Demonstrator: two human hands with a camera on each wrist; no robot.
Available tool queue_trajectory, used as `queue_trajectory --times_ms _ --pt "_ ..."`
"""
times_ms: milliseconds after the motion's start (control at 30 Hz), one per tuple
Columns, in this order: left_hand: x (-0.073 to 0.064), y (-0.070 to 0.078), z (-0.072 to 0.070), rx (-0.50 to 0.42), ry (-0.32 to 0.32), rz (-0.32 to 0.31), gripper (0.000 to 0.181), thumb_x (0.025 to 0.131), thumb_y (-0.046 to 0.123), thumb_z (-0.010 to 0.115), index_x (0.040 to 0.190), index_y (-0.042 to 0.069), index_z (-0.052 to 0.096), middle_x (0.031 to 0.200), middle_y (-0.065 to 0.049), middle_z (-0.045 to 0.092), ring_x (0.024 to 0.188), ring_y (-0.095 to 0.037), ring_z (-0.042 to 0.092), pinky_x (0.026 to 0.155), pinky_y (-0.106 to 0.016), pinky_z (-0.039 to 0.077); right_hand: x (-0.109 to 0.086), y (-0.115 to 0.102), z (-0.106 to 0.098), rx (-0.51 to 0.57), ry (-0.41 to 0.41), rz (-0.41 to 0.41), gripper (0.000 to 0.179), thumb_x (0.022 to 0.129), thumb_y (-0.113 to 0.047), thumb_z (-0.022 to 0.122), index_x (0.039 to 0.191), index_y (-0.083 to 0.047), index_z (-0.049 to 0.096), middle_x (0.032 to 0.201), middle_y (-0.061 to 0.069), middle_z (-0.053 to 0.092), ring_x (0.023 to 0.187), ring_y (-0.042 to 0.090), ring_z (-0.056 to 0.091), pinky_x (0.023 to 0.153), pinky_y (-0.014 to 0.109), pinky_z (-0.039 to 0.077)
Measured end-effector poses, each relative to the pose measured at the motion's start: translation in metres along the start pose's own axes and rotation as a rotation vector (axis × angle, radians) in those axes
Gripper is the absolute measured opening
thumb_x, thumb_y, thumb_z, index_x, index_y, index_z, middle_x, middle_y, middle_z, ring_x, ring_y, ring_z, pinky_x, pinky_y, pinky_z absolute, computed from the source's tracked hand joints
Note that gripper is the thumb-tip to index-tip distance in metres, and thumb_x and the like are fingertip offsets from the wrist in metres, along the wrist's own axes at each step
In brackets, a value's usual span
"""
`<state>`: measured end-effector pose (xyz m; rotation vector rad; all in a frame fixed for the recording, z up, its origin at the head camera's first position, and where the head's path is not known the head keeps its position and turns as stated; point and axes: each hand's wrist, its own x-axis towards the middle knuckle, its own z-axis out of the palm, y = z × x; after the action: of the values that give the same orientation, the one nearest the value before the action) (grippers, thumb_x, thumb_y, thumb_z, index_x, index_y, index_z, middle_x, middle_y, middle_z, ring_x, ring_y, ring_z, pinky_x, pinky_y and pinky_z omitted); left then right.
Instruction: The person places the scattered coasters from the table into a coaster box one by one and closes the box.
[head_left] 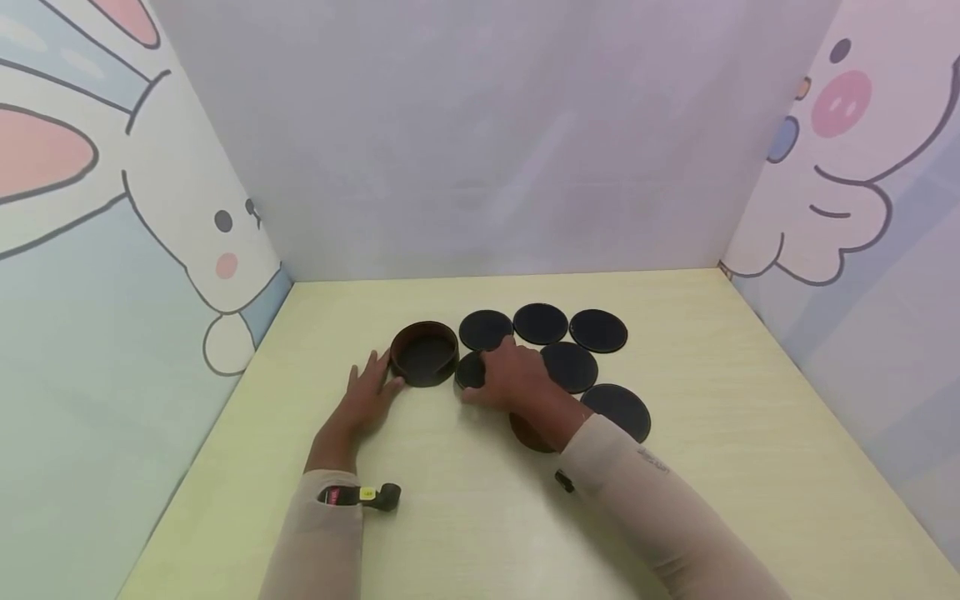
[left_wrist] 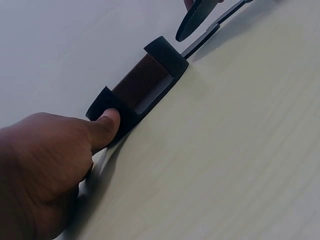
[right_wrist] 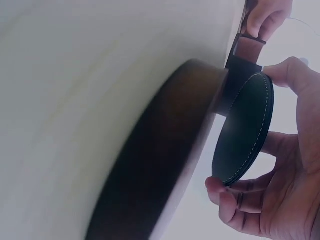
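A round dark coaster holder with a brown inside stands on the table, a gap cut in its wall. My left hand grips its left side, thumb on the outer wall near the gap; the other fingers are mostly hidden in the left wrist view. Just right of the holder, my right hand pinches a round black coaster by its edges, thumb on one side and fingers on the other. That coaster is tilted and raised off the table, its stitched rim showing in the right wrist view.
Several black coasters lie flat behind and right of my right hand, among them a back-row one and a front-right one. Below my right wrist sits a brown round piece, partly covered by the forearm. Printed walls enclose the table.
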<state>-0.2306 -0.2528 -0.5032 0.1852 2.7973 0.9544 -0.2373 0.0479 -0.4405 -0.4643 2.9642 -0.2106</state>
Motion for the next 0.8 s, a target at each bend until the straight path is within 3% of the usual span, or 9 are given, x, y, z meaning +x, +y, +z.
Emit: queue_trajectory --times_ms 233,467,700,800 --pt "0.002 0.0 0.0 0.022 -0.011 -0.003 0.076 0.117 0.049 0.04 0.178 0.019 0.005 0.185 -0.017 0.007 0.173 -0.041 -0.005 0.138 -0.065 -0.013 -0.004 0.007 -0.003 0.012 0.026 -0.013 0.088 0.091 -0.073 0.064 0.162 -0.021 0.056 0.159 0.03 0.05 0.113 0.046 0.072 0.093 0.056 0.063" --pt "0.002 -0.001 0.001 0.0 -0.003 -0.007 0.076 0.117 0.05 0.041 0.178 0.022 0.006 0.185 -0.015 0.008 0.173 -0.04 -0.005 0.138 -0.065 -0.012 -0.003 0.011 -0.007 -0.006 0.044 -0.015 0.09 0.092 -0.075 0.06 0.164 -0.022 0.053 0.165 0.031 0.045 0.121 0.05 0.071 0.096 0.059 0.063" --pt "0.005 -0.002 0.002 0.001 0.006 0.015 0.076 0.117 0.05 0.042 0.178 0.02 0.008 0.185 -0.016 0.01 0.173 -0.041 -0.004 0.138 -0.066 -0.012 0.0 0.014 -0.01 0.003 0.086 -0.011 0.091 0.092 -0.074 0.06 0.167 -0.024 0.049 0.157 0.029 0.05 0.092 0.039 0.072 0.075 0.05 0.062" --pt "0.006 -0.003 0.002 -0.007 0.003 0.006 0.076 0.117 0.05 0.041 0.178 0.022 0.007 0.185 -0.015 0.009 0.173 -0.041 -0.005 0.137 -0.066 -0.012 0.002 0.013 -0.013 0.007 0.097 -0.017 0.09 0.093 -0.073 0.059 0.167 -0.024 0.047 0.159 0.03 0.049 0.093 0.039 0.072 0.074 0.05 0.061"
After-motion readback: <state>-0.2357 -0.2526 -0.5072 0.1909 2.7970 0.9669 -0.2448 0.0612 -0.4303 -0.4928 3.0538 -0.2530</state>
